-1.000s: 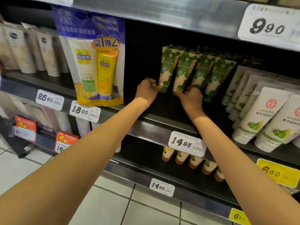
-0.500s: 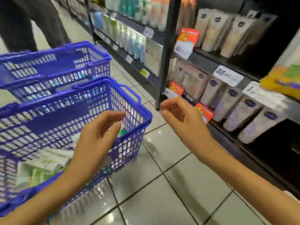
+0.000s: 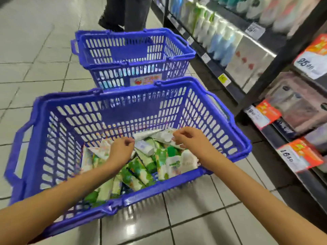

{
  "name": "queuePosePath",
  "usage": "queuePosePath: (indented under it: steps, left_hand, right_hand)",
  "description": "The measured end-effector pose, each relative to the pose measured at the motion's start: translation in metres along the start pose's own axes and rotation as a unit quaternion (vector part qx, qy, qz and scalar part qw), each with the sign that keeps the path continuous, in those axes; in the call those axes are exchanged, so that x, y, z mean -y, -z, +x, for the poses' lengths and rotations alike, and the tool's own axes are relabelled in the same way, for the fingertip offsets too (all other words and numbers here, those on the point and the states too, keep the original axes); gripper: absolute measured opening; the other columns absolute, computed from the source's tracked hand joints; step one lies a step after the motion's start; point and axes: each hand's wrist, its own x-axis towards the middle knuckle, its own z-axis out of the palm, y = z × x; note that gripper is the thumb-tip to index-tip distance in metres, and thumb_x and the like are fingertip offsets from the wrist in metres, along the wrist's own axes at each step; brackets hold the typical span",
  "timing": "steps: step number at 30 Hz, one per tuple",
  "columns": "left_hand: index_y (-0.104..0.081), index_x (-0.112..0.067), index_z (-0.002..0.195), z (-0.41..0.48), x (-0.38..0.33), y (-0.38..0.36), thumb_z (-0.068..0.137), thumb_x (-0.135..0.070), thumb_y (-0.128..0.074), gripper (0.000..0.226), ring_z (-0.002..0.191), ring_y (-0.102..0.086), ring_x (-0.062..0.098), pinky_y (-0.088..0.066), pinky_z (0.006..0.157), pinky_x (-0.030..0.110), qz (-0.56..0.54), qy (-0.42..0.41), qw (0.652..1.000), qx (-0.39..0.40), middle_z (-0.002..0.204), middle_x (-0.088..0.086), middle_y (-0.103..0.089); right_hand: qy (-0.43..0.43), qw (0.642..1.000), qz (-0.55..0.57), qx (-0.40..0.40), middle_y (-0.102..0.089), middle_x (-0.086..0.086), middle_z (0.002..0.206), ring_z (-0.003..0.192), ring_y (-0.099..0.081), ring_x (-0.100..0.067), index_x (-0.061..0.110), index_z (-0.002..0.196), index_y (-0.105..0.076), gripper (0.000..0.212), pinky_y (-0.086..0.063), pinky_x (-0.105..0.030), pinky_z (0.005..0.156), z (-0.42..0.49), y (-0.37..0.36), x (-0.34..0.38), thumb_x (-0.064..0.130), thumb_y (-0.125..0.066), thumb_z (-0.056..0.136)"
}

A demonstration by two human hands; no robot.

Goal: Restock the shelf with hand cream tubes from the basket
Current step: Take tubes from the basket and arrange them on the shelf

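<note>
A blue plastic basket stands on the tiled floor in front of me. A loose heap of green and white hand cream tubes lies in it. My left hand hangs over the left of the heap with fingers loosely curled, holding nothing. My right hand is inside the basket near its far right corner. Its curled fingertips are at the edge of a white tube, and no grip shows. The shelf runs along the right.
A second blue basket stands just behind the first. A person's dark trouser legs stand beyond it in the aisle. The shelves at the right carry bottles, price tags and orange promo tags. Tiled floor lies to the left.
My view swung from the shelf of green tubes down to the baskets. Both hands left the shelf and have dropped into the near basket, over the tubes.
</note>
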Motion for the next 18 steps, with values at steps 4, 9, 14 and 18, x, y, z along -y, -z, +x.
queuePosePath:
  steps: [4,9,14,18]
  left_hand:
    - [-0.064,0.007,0.076,0.029,0.014,-0.044,0.089,-0.007,-0.047,0.026,0.101,-0.059,0.038,-0.040,0.080,0.037,0.071,0.056,0.995,0.047,0.102,0.031,-0.064]
    - [-0.056,-0.007,0.124,0.067,0.010,-0.080,0.094,-0.044,-0.038,0.051,0.124,-0.047,0.032,-0.037,0.099,0.034,0.145,0.139,0.975,0.097,0.136,0.016,-0.049]
    - [-0.055,-0.012,0.124,0.085,-0.001,-0.096,0.090,-0.052,-0.039,0.055,0.117,-0.053,0.026,-0.039,0.083,0.033,0.239,0.189,0.945,0.122,0.128,0.007,-0.055]
    - [-0.057,-0.006,0.118,0.084,-0.001,-0.092,0.086,-0.027,-0.052,0.039,0.108,-0.058,0.028,-0.047,0.091,0.034,0.196,0.161,0.954,0.161,0.119,0.011,-0.059]
  right_hand:
    - [-0.057,0.991,0.122,-0.008,-0.055,-0.015,0.078,0.064,-0.050,-0.014,-0.003,0.094,-0.058,0.012,-0.043,-0.013,0.059,0.002,0.001,-0.005,0.000,-0.047,0.092]
    - [-0.082,0.983,0.163,-0.022,-0.059,-0.008,0.074,0.066,-0.055,-0.014,0.001,0.087,-0.061,0.014,-0.048,-0.012,0.058,0.007,0.001,-0.008,0.002,-0.048,0.092]
    - [-0.125,0.981,0.146,-0.013,-0.059,-0.008,0.074,0.064,-0.054,-0.014,0.000,0.095,-0.060,0.015,-0.048,-0.016,0.060,0.014,0.000,-0.011,0.003,-0.046,0.093]
    - [-0.166,0.977,0.128,0.030,-0.063,-0.008,0.081,0.076,-0.057,-0.018,0.005,0.093,-0.062,0.016,-0.049,-0.024,0.073,0.012,0.001,-0.011,0.005,-0.046,0.093]
